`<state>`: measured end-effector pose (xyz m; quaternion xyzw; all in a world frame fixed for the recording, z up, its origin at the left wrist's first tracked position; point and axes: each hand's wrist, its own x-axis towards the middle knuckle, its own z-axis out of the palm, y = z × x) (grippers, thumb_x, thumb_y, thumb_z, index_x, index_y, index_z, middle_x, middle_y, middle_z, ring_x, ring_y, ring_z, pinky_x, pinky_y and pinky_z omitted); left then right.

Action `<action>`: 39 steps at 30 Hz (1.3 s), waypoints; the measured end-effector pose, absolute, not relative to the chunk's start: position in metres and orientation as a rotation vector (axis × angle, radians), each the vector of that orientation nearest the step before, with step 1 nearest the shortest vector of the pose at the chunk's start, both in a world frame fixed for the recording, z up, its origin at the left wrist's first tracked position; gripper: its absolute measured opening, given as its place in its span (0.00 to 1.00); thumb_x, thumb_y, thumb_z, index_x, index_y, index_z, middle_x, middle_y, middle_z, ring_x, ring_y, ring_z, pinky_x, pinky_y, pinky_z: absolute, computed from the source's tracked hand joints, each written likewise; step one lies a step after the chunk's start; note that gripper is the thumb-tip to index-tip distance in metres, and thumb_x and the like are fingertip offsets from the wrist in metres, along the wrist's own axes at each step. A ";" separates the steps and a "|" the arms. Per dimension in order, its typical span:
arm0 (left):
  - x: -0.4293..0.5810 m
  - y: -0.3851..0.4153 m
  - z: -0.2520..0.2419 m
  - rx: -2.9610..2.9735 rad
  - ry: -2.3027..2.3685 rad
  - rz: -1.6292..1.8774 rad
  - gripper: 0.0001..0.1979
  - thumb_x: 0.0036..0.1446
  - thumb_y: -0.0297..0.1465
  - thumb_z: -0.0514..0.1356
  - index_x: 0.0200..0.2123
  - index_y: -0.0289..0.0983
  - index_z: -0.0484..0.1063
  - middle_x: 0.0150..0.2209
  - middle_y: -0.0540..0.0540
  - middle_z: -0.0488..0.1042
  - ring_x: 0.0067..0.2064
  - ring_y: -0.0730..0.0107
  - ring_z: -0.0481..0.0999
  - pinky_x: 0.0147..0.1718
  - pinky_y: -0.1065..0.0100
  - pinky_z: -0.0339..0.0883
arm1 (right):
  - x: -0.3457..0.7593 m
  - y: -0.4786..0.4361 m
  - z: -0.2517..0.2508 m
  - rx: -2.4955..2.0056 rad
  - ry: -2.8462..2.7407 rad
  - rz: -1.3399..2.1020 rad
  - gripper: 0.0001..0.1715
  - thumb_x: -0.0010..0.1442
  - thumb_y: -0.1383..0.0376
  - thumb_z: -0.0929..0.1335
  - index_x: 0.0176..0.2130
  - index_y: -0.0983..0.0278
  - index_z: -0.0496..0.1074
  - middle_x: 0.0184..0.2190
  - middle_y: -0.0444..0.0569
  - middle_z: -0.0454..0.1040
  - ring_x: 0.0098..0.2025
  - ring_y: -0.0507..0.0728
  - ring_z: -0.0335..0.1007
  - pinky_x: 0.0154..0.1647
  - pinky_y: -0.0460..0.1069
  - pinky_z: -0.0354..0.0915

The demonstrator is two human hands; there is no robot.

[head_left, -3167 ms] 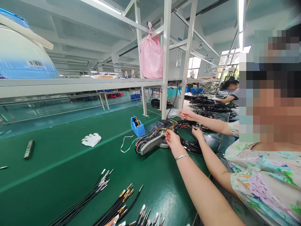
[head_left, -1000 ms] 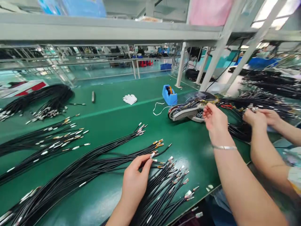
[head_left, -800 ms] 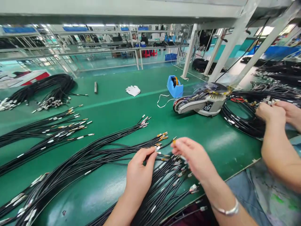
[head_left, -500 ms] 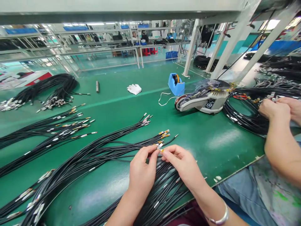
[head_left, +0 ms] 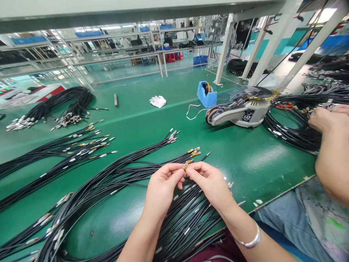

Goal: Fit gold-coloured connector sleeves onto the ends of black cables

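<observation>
My left hand (head_left: 161,187) and my right hand (head_left: 211,183) meet at the fingertips over the bench. Both pinch a small metal cable connector (head_left: 186,166) with yellow tape on it; part of it is hidden by the fingers. Just beyond my fingers lie black cables with yellow-taped connectors (head_left: 194,152). Another bundle of black cables (head_left: 188,218) spreads below my wrists, running toward the front edge. A long curved bundle of black cables (head_left: 89,185) lies to the left of my left hand.
On the green bench (head_left: 152,123) are a tape dispenser machine (head_left: 242,112), a blue tape holder (head_left: 206,95), a white glove (head_left: 158,101) and more cable bundles (head_left: 79,100) at left. A co-worker's hand (head_left: 324,118) works over coiled cables (head_left: 294,140) at right.
My fingertips have drawn together at the connector, which now stands more upright between them. The whole scene has shifted slightly right in view.
</observation>
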<state>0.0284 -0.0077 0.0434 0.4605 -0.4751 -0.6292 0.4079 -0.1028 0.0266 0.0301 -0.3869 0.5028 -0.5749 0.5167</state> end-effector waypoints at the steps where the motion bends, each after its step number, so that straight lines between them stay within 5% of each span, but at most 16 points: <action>1: 0.028 -0.007 0.044 1.163 -1.202 -1.580 0.09 0.48 0.32 0.65 0.33 0.32 0.74 0.25 0.48 0.73 0.25 0.77 0.68 0.24 0.75 0.63 | -0.103 0.026 0.031 -0.929 1.208 -1.377 0.14 0.54 0.58 0.70 0.31 0.68 0.72 0.30 0.49 0.75 0.34 0.53 0.70 0.40 0.48 0.65; 28: 0.026 -0.003 0.050 1.215 -1.181 -1.546 0.10 0.46 0.31 0.65 0.32 0.30 0.75 0.25 0.45 0.74 0.24 0.76 0.68 0.22 0.75 0.63 | -0.103 0.024 0.037 -0.918 1.244 -1.357 0.15 0.50 0.56 0.72 0.26 0.66 0.70 0.27 0.48 0.73 0.32 0.53 0.69 0.37 0.49 0.66; 39: 0.024 -0.003 0.051 1.191 -1.165 -1.544 0.10 0.45 0.31 0.64 0.32 0.30 0.76 0.25 0.45 0.74 0.25 0.75 0.68 0.21 0.74 0.63 | -0.107 0.027 0.030 -1.017 1.157 -1.387 0.12 0.55 0.58 0.70 0.30 0.65 0.72 0.29 0.47 0.74 0.35 0.54 0.70 0.41 0.49 0.67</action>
